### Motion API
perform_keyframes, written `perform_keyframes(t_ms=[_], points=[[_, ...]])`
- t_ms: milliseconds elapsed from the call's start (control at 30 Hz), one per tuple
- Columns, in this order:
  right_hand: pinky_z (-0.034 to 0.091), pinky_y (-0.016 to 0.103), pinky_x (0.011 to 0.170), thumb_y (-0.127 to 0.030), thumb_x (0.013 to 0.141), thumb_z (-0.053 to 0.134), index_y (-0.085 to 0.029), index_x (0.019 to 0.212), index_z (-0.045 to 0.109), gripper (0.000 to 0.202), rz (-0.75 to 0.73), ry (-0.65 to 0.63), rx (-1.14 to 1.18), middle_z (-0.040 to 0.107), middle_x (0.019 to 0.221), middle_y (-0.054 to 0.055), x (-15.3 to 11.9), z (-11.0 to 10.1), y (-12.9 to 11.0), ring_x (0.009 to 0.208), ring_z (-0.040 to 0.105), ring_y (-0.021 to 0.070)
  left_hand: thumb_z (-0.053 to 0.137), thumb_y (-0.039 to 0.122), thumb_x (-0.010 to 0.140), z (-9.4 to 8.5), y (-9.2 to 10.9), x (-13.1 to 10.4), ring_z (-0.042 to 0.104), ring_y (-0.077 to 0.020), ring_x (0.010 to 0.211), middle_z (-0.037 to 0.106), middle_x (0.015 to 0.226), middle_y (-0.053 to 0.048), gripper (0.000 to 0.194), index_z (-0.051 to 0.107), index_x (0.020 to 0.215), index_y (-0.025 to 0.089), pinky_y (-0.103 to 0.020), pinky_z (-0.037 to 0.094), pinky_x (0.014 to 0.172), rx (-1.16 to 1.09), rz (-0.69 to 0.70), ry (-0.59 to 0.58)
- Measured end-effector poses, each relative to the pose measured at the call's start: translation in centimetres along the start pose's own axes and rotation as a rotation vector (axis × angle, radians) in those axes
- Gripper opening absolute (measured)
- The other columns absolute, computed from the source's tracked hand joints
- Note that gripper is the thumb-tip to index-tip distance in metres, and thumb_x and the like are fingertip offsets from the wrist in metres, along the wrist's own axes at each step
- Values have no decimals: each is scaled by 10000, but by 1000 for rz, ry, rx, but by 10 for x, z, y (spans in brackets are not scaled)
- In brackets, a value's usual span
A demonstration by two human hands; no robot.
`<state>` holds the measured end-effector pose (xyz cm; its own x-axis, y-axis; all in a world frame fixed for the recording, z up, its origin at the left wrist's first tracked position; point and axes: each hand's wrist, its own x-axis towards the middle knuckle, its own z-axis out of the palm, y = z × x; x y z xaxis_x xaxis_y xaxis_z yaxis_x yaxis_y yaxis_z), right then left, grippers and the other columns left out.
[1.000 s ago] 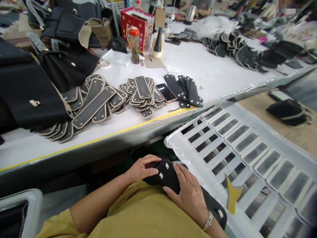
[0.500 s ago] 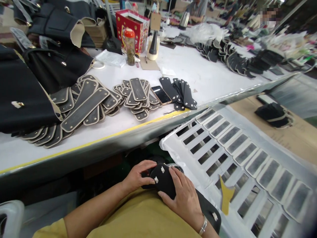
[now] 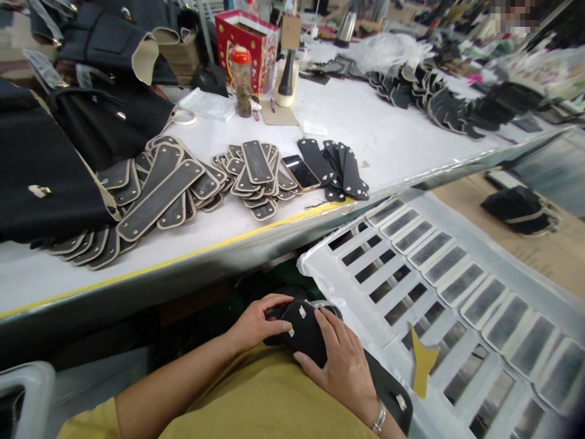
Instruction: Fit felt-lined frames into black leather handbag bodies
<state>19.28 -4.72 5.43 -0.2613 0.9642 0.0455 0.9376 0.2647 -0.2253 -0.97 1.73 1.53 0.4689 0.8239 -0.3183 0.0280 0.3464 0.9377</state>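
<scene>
Strip (image 3: 309,338), black and round-ended: held in both hands over the lap, below the edge of the desk (image 3: 342,113). Two white tabs (image 3: 302,311) are borne near its far end; a third is seen by the right wrist. The far end is gripped by the left hand (image 3: 256,326), the thumb being set on one tab and the forefinger at the edge. The middle is clasped by the right hand (image 3: 345,360), with thumb and fingers parted across the upper face; what is done underneath is hidden. A silver bracelet (image 3: 379,419) is worn on the right wrist.

Beside the right hand, a white slatted rack (image 3: 315,263), on which a row of grey panels (image 3: 473,286) and a forked yellow piece (image 3: 424,361) are laid.

On the desk: black strips (image 3: 350,171), heaped, white-tabbed; a phone (image 3: 300,171), placed just beside them; two heaps of pale-edged grey strips (image 3: 159,189); black bags (image 3: 41,171), piled at the left; a red-capped bottle (image 3: 244,88), stood before a red gift bag (image 3: 269,55).
</scene>
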Motion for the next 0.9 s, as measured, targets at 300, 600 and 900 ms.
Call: perform_keyframes(t_ms=[300,600,900], points=[[465,434,856,-537,747,585,-124,1254,428,673,-1,17,-7,514,1238,152,0,2,-1,1089,512,282,699,283,666,8,9,3,560,-191,874,635,947,-51,431,625,1073,165,-299,434,796,-15,-125,93],[458,430,876,-513,741,599,-127,1248,415,663,11,20,18,515,1233,146,-3,0,0,1103,500,276,704,235,630,8,22,7,568,-196,869,648,923,-41,405,640,1023,158,-300,438,792,97,-138,107],[452,412,886,-516,731,610,-131,1228,428,655,10,42,28,525,1216,137,-1,1,-1,1109,497,266,697,233,629,7,21,8,552,-199,879,645,934,-58,396,640,1010,139,-310,430,812,107,-120,79]])
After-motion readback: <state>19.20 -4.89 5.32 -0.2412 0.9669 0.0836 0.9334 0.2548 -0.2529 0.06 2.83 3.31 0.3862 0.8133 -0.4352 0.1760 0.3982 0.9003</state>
